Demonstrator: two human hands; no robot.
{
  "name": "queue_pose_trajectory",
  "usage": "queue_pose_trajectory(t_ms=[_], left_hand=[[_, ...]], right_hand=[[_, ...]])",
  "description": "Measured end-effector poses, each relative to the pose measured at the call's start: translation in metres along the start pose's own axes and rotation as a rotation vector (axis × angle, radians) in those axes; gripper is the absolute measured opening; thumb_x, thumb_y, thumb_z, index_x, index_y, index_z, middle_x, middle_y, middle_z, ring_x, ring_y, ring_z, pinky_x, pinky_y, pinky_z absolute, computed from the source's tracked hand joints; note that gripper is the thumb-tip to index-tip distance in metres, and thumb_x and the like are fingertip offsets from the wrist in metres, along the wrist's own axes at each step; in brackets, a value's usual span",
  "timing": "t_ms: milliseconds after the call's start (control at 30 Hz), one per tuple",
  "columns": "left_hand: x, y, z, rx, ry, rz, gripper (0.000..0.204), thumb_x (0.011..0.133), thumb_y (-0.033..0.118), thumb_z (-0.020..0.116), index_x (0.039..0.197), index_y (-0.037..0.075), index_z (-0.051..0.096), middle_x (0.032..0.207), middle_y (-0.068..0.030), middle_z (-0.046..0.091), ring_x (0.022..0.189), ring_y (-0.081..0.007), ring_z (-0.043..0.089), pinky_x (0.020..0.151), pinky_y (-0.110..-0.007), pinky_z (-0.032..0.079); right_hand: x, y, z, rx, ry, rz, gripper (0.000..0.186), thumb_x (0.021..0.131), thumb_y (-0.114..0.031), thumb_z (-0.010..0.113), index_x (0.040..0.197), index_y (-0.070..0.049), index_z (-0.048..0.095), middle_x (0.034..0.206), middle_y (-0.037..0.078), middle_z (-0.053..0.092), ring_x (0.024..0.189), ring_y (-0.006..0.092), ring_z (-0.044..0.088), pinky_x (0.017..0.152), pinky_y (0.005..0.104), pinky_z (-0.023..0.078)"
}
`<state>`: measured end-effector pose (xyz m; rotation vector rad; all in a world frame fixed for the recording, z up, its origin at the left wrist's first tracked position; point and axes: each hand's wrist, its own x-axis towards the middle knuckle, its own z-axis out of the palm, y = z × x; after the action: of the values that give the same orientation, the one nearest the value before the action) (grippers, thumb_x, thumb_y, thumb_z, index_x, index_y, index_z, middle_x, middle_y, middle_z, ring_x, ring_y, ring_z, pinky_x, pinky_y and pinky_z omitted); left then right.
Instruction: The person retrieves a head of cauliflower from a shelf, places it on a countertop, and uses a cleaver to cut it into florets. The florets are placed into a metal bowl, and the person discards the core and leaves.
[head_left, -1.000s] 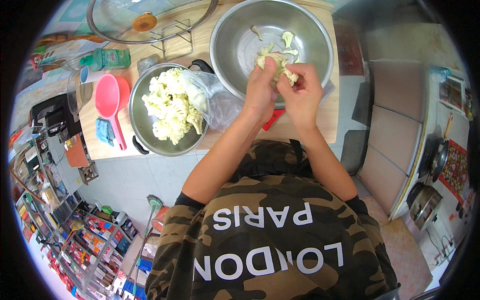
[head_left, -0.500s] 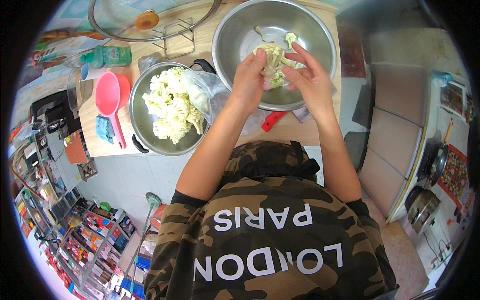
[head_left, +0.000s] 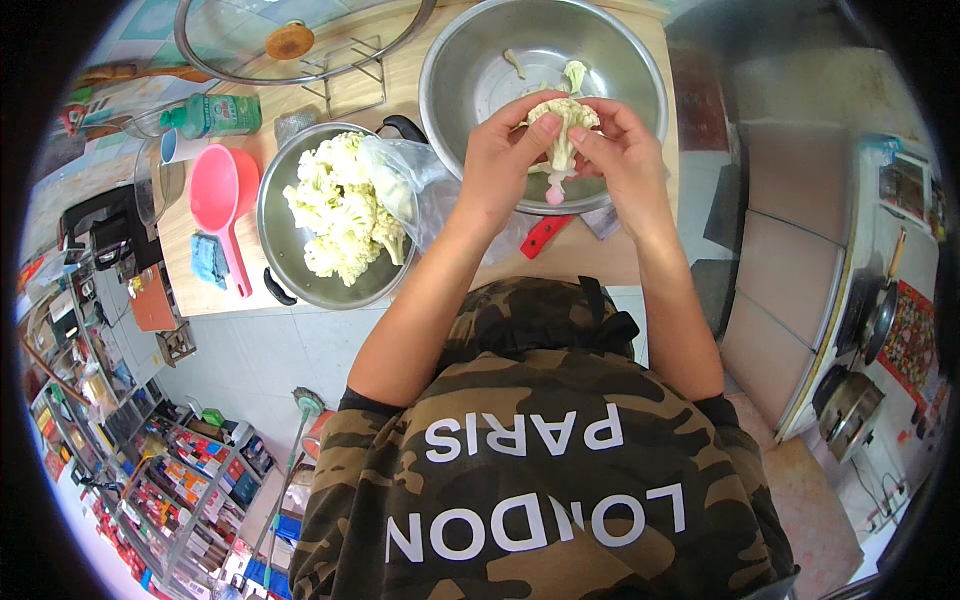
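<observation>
A pale cauliflower floret (head_left: 562, 122) is pinched between left hand (head_left: 500, 160) and right hand (head_left: 622, 160) over the large steel bowl (head_left: 460, 80) — stem pointed toward the person, long axis roughly vertical in view

**Single head view, steep downward look**

One fisheye camera on the person's head, facing down and forward over the chest (edges bend hard at the rim). Close to the wooden counter (head_left: 600, 255); floor and shelves at lower left sit farther off. No second view to overlap.
</observation>
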<state>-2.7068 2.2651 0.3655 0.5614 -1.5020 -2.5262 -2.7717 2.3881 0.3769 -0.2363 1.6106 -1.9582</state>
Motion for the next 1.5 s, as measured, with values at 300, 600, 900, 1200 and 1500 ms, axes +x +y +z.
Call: queue_pose_trajectory(t_ms=[300, 600, 900, 1200, 1500], left_hand=[[0.000, 0.006, -0.007, 0.067, -0.159, -0.122, 0.046, 0.089, 0.023, 0.057, 0.128, 0.004, 0.042, 0.116, -0.0074, 0.053, 0.099, -0.0162, 0.056, 0.078, -0.031, 0.048], [0.000, 0.002, -0.003, 0.135, -0.025, 0.125, 0.049, 0.077, 0.008, 0.070, 0.118, 0.003, 0.042, 0.113, -0.0107, 0.049, 0.094, -0.0175, 0.057, 0.074, -0.028, 0.051], [-0.008, 0.013, -0.003, -0.240, 0.041, -0.067, 0.044, 0.082, 0.012, 0.065, 0.118, 0.004, 0.041, 0.110, -0.0124, 0.053, 0.096, -0.0205, 0.058, 0.078, -0.032, 0.052], [-0.007, 0.008, -0.025, -0.574, 0.020, -0.106, 0.030, 0.088, 0.015, 0.057, 0.112, 0.005, 0.043, 0.102, -0.0100, 0.056, 0.096, -0.0261, 0.057, 0.087, -0.038, 0.049], [-0.032, 0.040, -0.087, -0.524, 0.153, -0.005, 0.021, 0.089, 0.012, 0.053, 0.104, 0.003, 0.043, 0.098, -0.0131, 0.055, 0.100, -0.0311, 0.056, 0.092, -0.043, 0.047]], right_hand=[[0.002, -0.006, -0.013, 0.115, -0.032, 0.303, 0.032, 0.089, -0.028, 0.056, 0.105, 0.001, 0.054, 0.087, 0.009, 0.061, 0.067, 0.0154, 0.061, 0.058, 0.0275, 0.054], [-0.016, -0.020, -0.001, 0.059, 0.071, 0.133, 0.037, 0.086, -0.022, 0.061, 0.111, 0.004, 0.051, 0.089, 0.012, 0.061, 0.070, 0.0180, 0.064, 0.060, 0.0293, 0.055], [-0.026, -0.014, 0.000, -0.040, 0.060, -0.009, 0.022, 0.086, -0.006, 0.059, 0.106, 0.003, 0.056, 0.086, 0.011, 0.064, 0.069, 0.0149, 0.062, 0.068, 0.0293, 0.054], [-0.047, -0.020, -0.001, 0.067, 0.009, -0.035, 0.018, 0.087, -0.007, 0.057, 0.102, 0.002, 0.060, 0.088, 0.014, 0.064, 0.072, 0.0152, 0.062, 0.069, 0.0272, 0.051], [-0.088, 0.046, 0.022, -0.501, -0.285, 0.121, 0.023, 0.088, -0.007, 0.054, 0.108, 0.003, 0.060, 0.090, 0.008, 0.062, 0.075, 0.0121, 0.060, 0.070, 0.0243, 0.049]])
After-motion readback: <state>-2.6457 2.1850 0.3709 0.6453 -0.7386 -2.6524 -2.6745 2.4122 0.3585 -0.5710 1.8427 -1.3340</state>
